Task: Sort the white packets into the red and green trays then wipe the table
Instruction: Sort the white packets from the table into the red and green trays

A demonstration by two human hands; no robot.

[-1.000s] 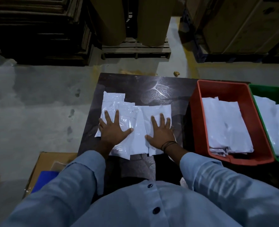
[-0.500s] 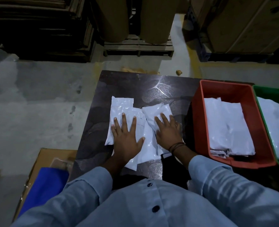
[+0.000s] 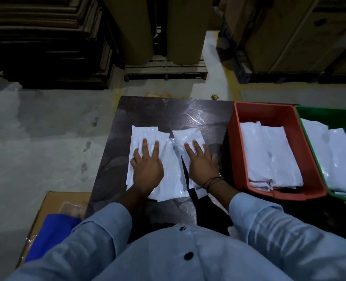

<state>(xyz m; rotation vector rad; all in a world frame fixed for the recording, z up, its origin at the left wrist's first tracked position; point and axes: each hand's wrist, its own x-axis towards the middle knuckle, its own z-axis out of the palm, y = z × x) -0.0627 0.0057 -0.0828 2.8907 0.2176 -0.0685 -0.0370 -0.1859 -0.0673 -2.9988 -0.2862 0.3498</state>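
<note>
**A:** What are your hands doing?

**B:** I am pressing my left hand palm down on the loose packets in the middle of the table. The fingers are lying straight and a little spread. They are curling round nothing and pinching nothing.

**A:** And the other one?

**B:** My right hand is lying the same way, flat with straight fingers, on the right packet. It is gripping nothing either, only resting its weight there.

**A:** How are the packets lying?

**B:** The ones under my left hand are overlapping one another. The right packet is sitting just beside them. I cannot tell whether its edge is touching theirs or lying over it.

**A:** Where are the trays?

**B:** The red tray is standing on the table to the right of my right hand, near it but not touching. It is holding a pile of white packets lying flat. The green tray is sitting just beside it, farther right, and is holding a second pile.
</note>
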